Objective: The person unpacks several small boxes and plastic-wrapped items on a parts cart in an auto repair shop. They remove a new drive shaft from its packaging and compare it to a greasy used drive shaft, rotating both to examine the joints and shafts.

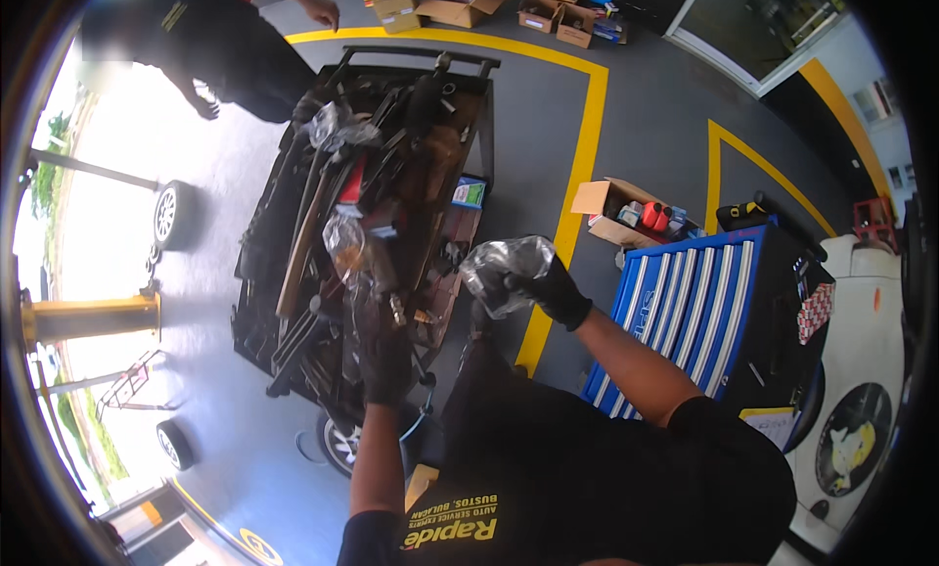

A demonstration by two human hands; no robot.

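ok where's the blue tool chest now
The blue tool chest stands at right in the head view, right of the gloved right hand, below an open cardboard box.

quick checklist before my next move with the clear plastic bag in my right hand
1. Right hand holding the clear plastic bag: ok
2. Bag's contents identified: cannot tell, glare and creases hide them
3. Left hand free: cannot tell, its fingers blend into the dark clutter
4. Both hands gloved: ok
5. Tool cart top uncluttered: not ok, tools and bags crowd it
6. Co-worker apart from your hands: ok
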